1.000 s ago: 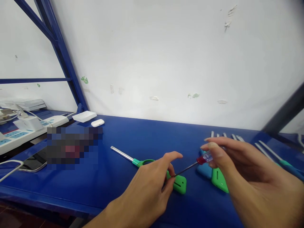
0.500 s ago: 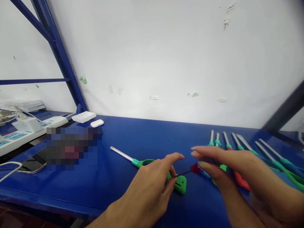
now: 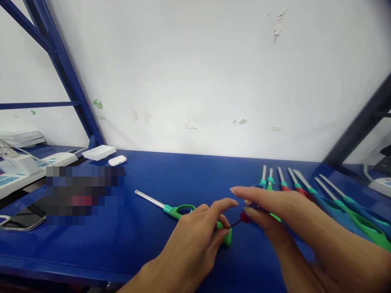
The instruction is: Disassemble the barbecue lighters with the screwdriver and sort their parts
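Note:
My right hand pinches the dark red handle of a small screwdriver between thumb and fingers. Its thin shaft points left and down to my left hand. There the thumb and a curled finger close around the shaft's tip; whether a small screw sits there is hidden. Under my left hand a green long-neck lighter lies on the blue table, its metal tube pointing to the far left. The hand covers the middle of its handle, and the green butt end shows just past my fingertips. My left index finger is raised, apart from the shaft.
Several more lighters, blue, green and red, lie in a row at the right, partly behind my right hand. To the left are a phone, a white earbud case, a white box and a power strip.
The view has swung slightly to the right, so everything sits further left. My hands stay in nearly the same grip, with my right hand a little closer to my left.

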Motion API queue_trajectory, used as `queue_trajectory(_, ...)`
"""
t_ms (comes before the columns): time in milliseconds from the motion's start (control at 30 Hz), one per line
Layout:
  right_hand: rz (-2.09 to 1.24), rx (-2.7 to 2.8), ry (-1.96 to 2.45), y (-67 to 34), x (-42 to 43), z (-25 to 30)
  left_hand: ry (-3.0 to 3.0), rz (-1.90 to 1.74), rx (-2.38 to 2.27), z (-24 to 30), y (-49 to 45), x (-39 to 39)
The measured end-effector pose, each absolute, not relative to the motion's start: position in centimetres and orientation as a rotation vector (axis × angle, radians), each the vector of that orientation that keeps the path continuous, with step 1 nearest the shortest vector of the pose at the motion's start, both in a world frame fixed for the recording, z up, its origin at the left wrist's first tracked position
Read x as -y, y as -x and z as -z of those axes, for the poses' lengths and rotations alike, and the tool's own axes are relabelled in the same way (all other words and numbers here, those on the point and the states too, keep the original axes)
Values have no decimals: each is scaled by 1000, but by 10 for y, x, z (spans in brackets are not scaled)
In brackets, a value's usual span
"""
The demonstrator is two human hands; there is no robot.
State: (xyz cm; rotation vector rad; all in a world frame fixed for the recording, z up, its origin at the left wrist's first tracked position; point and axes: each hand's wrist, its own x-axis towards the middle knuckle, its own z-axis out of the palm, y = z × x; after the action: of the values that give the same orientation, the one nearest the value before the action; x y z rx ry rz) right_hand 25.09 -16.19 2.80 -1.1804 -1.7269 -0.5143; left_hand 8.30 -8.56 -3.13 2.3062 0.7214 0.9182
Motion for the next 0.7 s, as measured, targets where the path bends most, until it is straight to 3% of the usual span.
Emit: queue_trajectory(700, 487, 1815, 1231, -251, 153, -28, -2467, -871, -725, 39, -87, 84)
